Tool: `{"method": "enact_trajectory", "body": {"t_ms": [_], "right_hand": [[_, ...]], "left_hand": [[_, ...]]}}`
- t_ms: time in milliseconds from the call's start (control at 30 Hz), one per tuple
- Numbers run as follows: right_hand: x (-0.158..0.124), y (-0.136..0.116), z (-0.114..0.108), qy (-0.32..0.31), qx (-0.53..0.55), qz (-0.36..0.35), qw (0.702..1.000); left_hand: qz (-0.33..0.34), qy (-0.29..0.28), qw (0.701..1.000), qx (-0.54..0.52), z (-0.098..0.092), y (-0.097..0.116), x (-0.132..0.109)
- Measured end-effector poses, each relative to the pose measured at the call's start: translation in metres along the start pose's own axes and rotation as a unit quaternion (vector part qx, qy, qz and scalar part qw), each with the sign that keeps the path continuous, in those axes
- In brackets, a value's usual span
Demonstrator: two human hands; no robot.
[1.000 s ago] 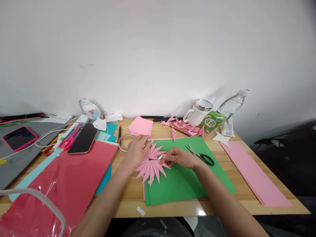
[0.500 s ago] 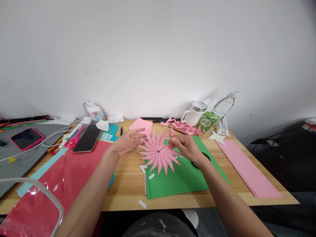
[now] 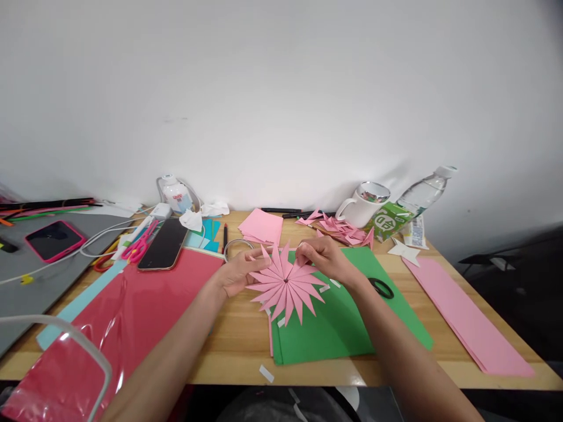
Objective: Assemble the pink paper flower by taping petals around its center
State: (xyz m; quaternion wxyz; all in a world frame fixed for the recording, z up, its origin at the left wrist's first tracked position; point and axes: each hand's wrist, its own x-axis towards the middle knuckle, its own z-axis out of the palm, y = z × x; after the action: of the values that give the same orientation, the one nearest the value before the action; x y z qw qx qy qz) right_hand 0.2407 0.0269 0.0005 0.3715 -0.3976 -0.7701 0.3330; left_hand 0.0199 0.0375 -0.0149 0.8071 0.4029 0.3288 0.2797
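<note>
A pink folded-paper star point(image 3: 285, 282) with many points is held up in front of me, above the green paper point(image 3: 329, 337). My left hand point(image 3: 241, 271) grips its left edge, thumb over the paper and the other fingers behind it. At the upper right, my right hand point(image 3: 323, 257) has its fingers closed in a pinch at the star's points; the fingertips partly hide what they hold. A small dark hole shows at the star's centre. Small white paper strips point(image 3: 324, 288) lie on the green sheet, and black scissors handles point(image 3: 380, 288) rest toward its right side.
Behind are pink paper squares point(image 3: 261, 227), folded pink pieces point(image 3: 347, 228), a white mug point(image 3: 363, 205), a green carton point(image 3: 389, 220) and a tilted bottle point(image 3: 424, 190). Long pink paper point(image 3: 470, 319) lies right. Left are a phone point(image 3: 163, 245), pink scissors point(image 3: 138, 246) and red paper point(image 3: 162, 293).
My left hand, spread and just beside the star before, has closed on its left edge. The star sits slightly lower and tilts differently. The whole view has shifted, moving the table's things rightward.
</note>
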Motion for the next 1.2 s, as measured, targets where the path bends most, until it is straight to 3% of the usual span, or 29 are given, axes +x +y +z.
{"method": "enact_trajectory", "body": {"t_ms": [67,200,300,467,633,800,967,1200], "right_hand": [[0.002,-0.002,0.001,-0.003,-0.016,-0.003,1.0],[0.006,-0.009,0.001,-0.021,-0.067,-0.015,0.997],[0.004,-0.01,0.002,-0.028,-0.061,-0.027,0.997],[-0.003,-0.007,0.001,-0.001,0.015,-0.011,1.0],[-0.007,-0.001,-0.004,0.035,0.159,0.026,0.986],[-0.004,0.001,-0.011,-0.048,0.221,0.056,0.973],[0.004,0.001,-0.017,-0.161,0.205,0.086,0.962],[0.022,-0.012,-0.03,-0.258,0.086,-0.026,0.962]], "left_hand": [[-0.013,-0.004,1.0,0.005,-0.001,-0.003,-0.001],[-0.037,0.059,0.996,0.048,0.004,-0.006,0.001],[-0.017,0.086,0.994,0.061,0.01,-0.009,0.002],[-0.003,0.136,0.988,0.072,0.015,-0.012,0.0],[-0.023,0.138,0.986,0.089,0.011,-0.012,-0.002],[-0.046,0.135,0.985,0.1,0.008,-0.016,0.001],[-0.051,0.137,0.984,0.099,0.006,-0.019,0.002],[-0.042,0.164,0.982,0.081,0.005,-0.016,0.003]]}}
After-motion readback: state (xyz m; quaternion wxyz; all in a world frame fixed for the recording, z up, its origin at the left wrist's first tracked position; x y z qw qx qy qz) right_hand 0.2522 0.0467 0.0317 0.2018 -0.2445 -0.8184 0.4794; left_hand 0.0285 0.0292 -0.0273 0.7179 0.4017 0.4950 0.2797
